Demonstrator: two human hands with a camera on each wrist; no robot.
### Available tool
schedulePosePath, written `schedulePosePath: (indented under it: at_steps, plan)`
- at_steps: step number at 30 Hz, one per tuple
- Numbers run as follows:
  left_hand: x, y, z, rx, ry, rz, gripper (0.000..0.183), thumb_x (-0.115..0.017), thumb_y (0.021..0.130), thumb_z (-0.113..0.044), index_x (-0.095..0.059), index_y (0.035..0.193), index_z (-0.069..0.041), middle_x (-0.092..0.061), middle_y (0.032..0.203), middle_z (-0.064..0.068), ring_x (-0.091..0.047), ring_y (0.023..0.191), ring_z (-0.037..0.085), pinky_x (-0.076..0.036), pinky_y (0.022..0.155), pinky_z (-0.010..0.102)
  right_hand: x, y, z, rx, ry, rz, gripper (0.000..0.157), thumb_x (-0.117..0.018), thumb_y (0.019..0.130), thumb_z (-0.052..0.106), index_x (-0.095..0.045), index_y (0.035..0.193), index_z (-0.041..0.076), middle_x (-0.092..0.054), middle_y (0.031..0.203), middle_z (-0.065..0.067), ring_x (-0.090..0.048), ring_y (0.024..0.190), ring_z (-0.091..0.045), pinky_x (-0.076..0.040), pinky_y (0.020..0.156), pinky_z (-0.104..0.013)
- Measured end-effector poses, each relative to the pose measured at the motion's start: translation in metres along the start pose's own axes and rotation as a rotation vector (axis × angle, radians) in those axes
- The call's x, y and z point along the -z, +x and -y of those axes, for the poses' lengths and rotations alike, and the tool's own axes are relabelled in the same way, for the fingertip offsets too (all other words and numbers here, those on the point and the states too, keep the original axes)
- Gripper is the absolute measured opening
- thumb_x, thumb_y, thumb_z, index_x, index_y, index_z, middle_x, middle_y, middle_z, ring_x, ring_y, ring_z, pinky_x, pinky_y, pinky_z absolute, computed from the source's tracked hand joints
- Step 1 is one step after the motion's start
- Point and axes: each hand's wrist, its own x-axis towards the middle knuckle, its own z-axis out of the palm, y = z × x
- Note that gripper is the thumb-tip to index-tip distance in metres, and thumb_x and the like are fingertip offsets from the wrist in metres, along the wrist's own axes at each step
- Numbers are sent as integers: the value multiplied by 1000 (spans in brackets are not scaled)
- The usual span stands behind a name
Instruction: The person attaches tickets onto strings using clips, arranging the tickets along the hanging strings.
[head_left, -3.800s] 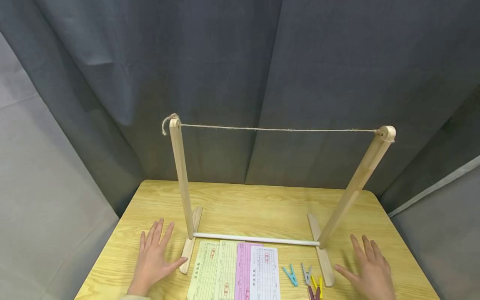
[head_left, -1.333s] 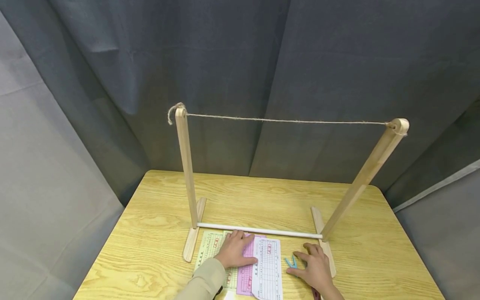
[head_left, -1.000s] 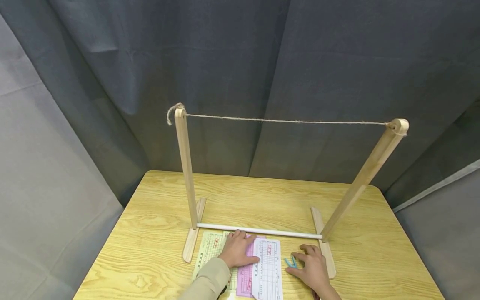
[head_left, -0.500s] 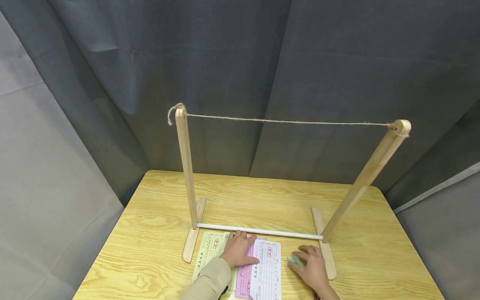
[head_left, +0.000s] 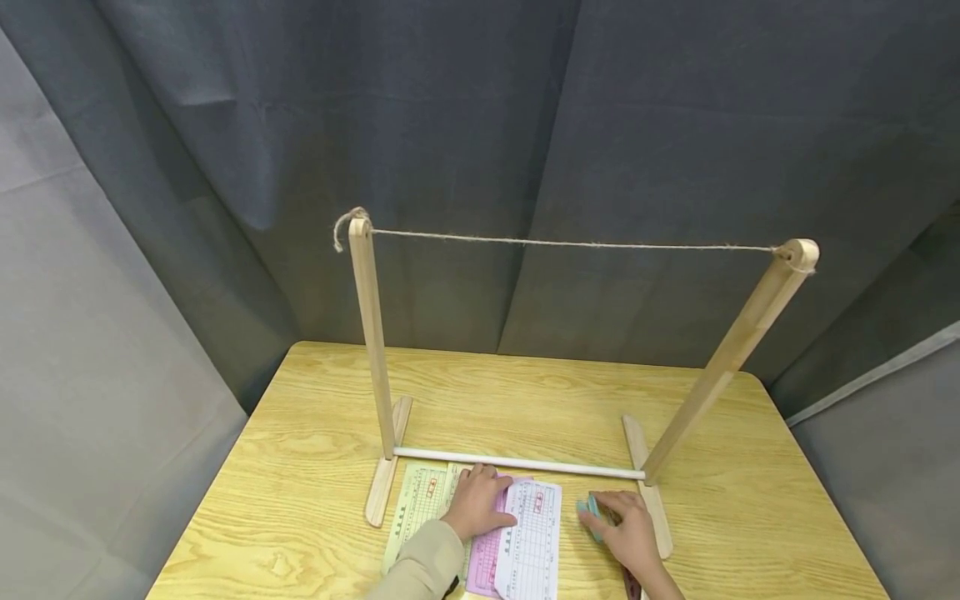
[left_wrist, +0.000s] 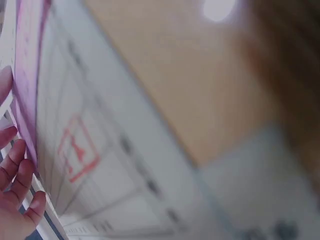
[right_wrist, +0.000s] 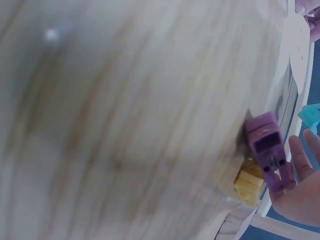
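My right hand [head_left: 628, 533] pinches a light-blue clothespin [head_left: 589, 506] between thumb and fingers, close over the table by the rack's right foot. In the right wrist view, the blue clothespin [right_wrist: 310, 116] shows at the fingertips. A purple clothespin [right_wrist: 267, 145] and a yellow clothespin [right_wrist: 249, 185] lie under that hand. My left hand [head_left: 476, 504] rests on the sheets, thumb on the white form [head_left: 534, 542], fingers over the pink form [head_left: 483, 560]. Green-yellow forms [head_left: 415, 500] lie left of it, partly under the sleeve. In the left wrist view, the pink form [left_wrist: 29, 110] bends beside the fingers.
A wooden rack stands on the table [head_left: 330, 417], with a left post [head_left: 371, 333], a right post [head_left: 731, 354] and a white bottom rod [head_left: 517, 461]. Twine [head_left: 570, 243] is strung between the post tops. A dark curtain [head_left: 420, 125] hangs behind.
Both hands came from the table's sides to the sheets and clothespins. The right hand took hold of the blue clothespin and turned it. The white and pink forms slid slightly left under the left hand.
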Motion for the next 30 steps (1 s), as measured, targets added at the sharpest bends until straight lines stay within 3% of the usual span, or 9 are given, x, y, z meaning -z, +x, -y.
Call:
schedulePosePath:
  at_steps: [5,8,11,20,30]
  plan:
    - [-1,1,-2,9,-110,-23,44,-79,61,-40,-66,93,-13,-56,74,-10,-45,73,8,-35,70,27,3,2,3,-110,27,16,43,-75,74,26,-65,107,0,-60,98,-11,-50,97,-31,-44,80,-49]
    - [-1,1,-3,23,-196,-23,33,-81,60,-32,-58,74,-14,-44,59,-14,-37,61,5,-31,63,23,5,3,4,-175,57,28,46,-74,76,26,-62,110,-2,-59,101,-15,-51,98,-33,-44,81,-49]
    - [0,1,-4,35,-232,-26,36,-81,60,-26,-47,65,-17,-38,54,-15,-34,56,4,-30,61,21,6,4,4,-218,83,42,46,-73,77,27,-61,112,-1,-58,102,-14,-52,98,-31,-45,82,-46]
    - [-1,-1,-2,2,-325,-98,23,-69,63,-5,-49,60,-14,-33,50,-15,-31,51,2,-28,55,18,13,4,10,-288,164,46,43,-70,80,24,-60,112,-2,-57,103,-14,-52,94,-28,-47,73,-36]
    - [17,-3,-5,34,-529,-67,16,-68,70,-1,-56,71,-12,-43,60,-12,-38,61,3,-36,63,19,20,10,16,-338,221,31,42,-68,81,26,-60,112,-1,-61,101,-11,-54,85,-19,-46,65,-27]
